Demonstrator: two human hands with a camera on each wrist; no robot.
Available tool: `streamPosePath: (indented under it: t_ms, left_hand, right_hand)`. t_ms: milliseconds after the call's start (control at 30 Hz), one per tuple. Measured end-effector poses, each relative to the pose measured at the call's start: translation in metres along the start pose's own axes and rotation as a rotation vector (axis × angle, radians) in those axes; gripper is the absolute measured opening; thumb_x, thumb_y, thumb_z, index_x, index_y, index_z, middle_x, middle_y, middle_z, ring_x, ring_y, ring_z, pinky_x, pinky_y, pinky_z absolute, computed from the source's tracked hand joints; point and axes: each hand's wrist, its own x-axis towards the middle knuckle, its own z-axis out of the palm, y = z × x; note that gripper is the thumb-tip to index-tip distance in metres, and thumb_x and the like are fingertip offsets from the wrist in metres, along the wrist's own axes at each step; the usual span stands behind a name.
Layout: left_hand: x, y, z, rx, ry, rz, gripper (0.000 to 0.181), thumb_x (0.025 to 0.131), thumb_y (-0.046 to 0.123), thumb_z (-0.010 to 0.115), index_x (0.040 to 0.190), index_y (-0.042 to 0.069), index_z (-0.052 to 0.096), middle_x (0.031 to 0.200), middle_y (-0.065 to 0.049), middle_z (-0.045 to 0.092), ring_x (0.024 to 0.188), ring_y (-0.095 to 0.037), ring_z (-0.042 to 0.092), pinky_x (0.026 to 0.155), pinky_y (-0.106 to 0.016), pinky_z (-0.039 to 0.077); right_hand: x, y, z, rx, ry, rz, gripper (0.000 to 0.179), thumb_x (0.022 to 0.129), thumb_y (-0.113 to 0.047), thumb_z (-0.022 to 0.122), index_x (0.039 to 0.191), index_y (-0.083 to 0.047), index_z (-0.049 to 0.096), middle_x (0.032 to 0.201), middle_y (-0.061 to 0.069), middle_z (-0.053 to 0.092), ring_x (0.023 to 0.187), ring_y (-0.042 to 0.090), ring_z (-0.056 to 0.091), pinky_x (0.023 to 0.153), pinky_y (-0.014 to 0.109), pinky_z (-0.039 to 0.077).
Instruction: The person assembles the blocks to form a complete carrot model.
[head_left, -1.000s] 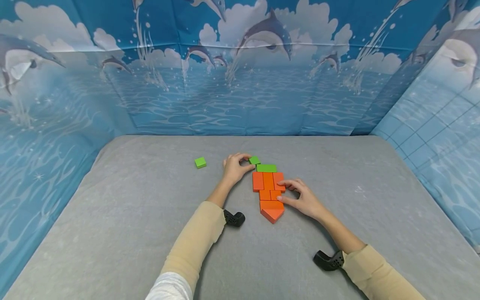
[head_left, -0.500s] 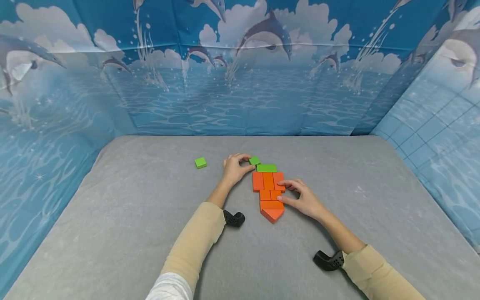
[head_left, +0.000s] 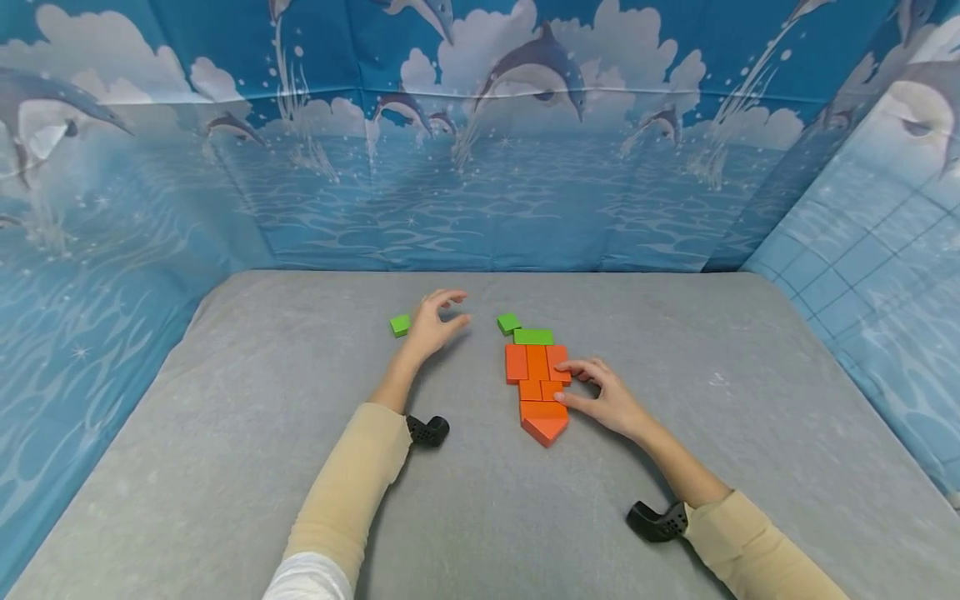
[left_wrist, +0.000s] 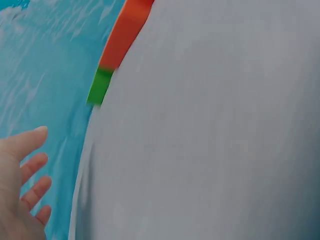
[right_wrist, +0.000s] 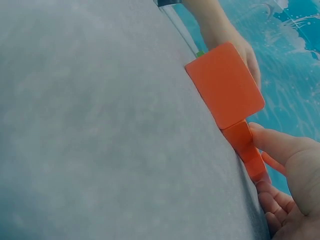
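Observation:
My left hand is held over the grey table with thumb and fingers spread apart, and it holds nothing. Just left of it lies a green square block, partly covered by the hand. My right hand rests its fingertips on the right side of a flat figure of orange blocks. Its thumb touches a small orange block, and a finger touches the upper right orange block. A green rectangular block adjoins the figure's far end, with a green square block at its left corner.
A grey cloth covers the table. Blue curtains printed with dolphins surround its far side and both flanks. Black wrist cameras sit on both forearms. An orange triangular point ends the figure nearest me.
My left hand has let go of the green square block beside the figure and moved left, opening its fingers. My right hand and the blocks stay where they were.

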Motion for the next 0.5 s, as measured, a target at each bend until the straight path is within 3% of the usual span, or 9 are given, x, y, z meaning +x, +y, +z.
streamPosePath:
  t_ms: [300,500]
  left_hand:
    - [-0.018,-0.030,-0.048,0.082,0.022,-0.040,0.040,0.082,0.014,0.069,0.119,0.004,0.060,0.115,-0.013,0.059,0.108,-0.031,0.049,0.101,-0.055,0.018]
    - [-0.028,-0.043,-0.067,0.088,-0.012,-0.101,0.040,0.080,0.013,0.071,0.117,0.003,0.060,0.117,-0.014,0.058,0.108,-0.031,0.049,0.100,-0.052,0.023]
  right_hand:
    - [0.000,-0.001,0.000,-0.008,0.001,0.004,0.040,0.080,-0.005,0.068,0.117,0.005,0.055,0.110,0.024,0.050,0.100,0.037,0.046,0.089,0.051,0.036]
    - [0.000,-0.001,-0.001,0.016,-0.002,0.015,0.040,0.080,-0.004,0.068,0.117,0.006,0.055,0.111,0.024,0.049,0.101,0.038,0.045,0.090,0.052,0.035]
